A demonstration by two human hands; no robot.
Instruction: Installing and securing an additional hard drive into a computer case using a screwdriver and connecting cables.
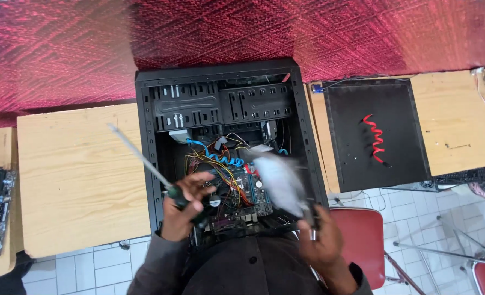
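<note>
No packages, labels, signs or screens can be made out in this view.

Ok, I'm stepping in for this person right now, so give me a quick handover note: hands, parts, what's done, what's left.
Left hand grips a screwdriver, shaft pointing up-left over the open computer case. Right hand holds a blurred grey part at the case's right side. Done: side panel is off, lying on the right table with a red cable on it. Left: the circuit board and wires are in the case.
</note>
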